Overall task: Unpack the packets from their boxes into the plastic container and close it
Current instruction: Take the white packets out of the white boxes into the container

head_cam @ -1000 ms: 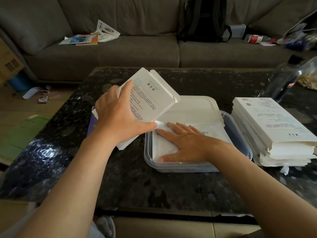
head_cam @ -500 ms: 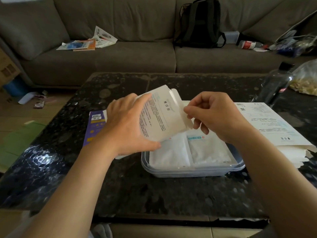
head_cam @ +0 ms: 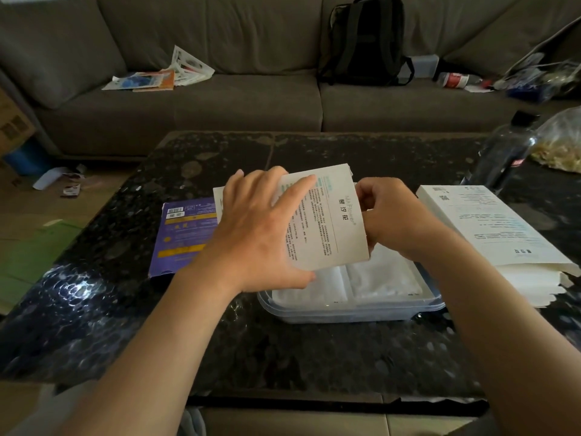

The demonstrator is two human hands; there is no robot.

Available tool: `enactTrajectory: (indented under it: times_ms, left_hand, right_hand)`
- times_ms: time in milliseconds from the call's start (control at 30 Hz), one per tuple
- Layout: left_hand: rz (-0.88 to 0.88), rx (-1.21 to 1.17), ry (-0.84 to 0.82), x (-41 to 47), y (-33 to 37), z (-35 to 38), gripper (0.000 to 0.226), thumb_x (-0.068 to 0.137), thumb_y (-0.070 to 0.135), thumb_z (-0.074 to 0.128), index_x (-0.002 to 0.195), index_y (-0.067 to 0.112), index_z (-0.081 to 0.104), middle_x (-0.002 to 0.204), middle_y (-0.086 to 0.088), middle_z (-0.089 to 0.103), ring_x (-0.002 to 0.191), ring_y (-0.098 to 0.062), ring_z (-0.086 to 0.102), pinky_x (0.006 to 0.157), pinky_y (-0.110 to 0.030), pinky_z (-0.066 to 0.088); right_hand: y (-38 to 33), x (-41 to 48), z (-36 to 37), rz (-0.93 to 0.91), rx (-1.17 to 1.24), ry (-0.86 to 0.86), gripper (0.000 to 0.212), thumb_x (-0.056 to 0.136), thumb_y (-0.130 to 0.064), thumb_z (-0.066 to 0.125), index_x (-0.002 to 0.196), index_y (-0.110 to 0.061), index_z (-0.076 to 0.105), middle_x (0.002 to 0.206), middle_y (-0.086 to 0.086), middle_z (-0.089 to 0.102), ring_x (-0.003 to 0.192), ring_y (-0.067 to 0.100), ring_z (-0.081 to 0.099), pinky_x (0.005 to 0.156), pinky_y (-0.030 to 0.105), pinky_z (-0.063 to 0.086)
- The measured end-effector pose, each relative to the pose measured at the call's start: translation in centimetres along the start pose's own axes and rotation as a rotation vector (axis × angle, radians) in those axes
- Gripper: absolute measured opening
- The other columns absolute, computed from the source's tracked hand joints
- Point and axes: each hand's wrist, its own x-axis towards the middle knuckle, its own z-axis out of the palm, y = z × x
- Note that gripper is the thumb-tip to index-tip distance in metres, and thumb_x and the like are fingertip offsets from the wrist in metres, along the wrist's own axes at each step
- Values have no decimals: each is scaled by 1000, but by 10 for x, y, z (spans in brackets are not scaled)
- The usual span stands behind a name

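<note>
In the head view, the middle of the frame is taken up by a flat white cardboard box point(head_cam: 333, 221) printed with dark text, held tilted over a clear, shallow plastic container point(head_cam: 345, 309) that sits on the dark speckled stone bench point(head_cam: 220, 341).

The left hand point(head_cam: 261, 234) grips the box from its left side, with its fingers spread over the printed face and the thumb under the lower edge. The right hand point(head_cam: 390, 215) is curled at the box's right edge and seems to pinch the end or a flap there. What its fingertips hold is hidden behind the card.

Below the box, soft white packets point(head_cam: 383, 275) already lie side by side in the container, filling much of it.

At the right of the frame a stack of white boxes point(head_cam: 490, 228) rests on the bench just beside the container. I cannot tell whether these are full or emptied. A flat purple box point(head_cam: 185, 234) lies left of centre, partly under the left hand.

A dark plastic bottle point(head_cam: 503, 155) stands at the upper right, and a grey sofa point(head_cam: 245, 105) with a black backpack point(head_cam: 364, 39) runs across the top.

I judge the unpacking to be partway through. Some packets are in, the held box looks about to be opened or emptied, and the closing is not yet done. No lid shows.
</note>
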Motion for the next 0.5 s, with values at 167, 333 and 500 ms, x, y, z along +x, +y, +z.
enactTrajectory:
  times_ms: [167,333,500]
  left_hand:
    - [-5,-6,6,-2,-7,3,121,48,76,69,150,27,25,142,-3,33,133,-28,31,119,-56,13]
    - [-33,-20,16,-2,-14,2,120,48,79,62,150,26,28,142,-4,34,132,-30,34,118,-54,17]
    - [-77,-39,14,-4,-25,-2,121,48,80,64,150,27,28,142,0,35,129,-25,35,115,-49,22]
  right_hand:
    - [-2,-3,-3,17,85,-23,8,94,-19,69,98,-12,69,90,-8,73,69,5,75,51,20,57]
    - [-5,-3,-6,70,200,53,16,93,-24,71,87,-10,64,94,-2,76,78,16,77,64,32,65]
    - [-4,-1,-13,180,273,151,17,96,-29,68,98,-13,62,100,-1,72,87,21,73,72,39,65]
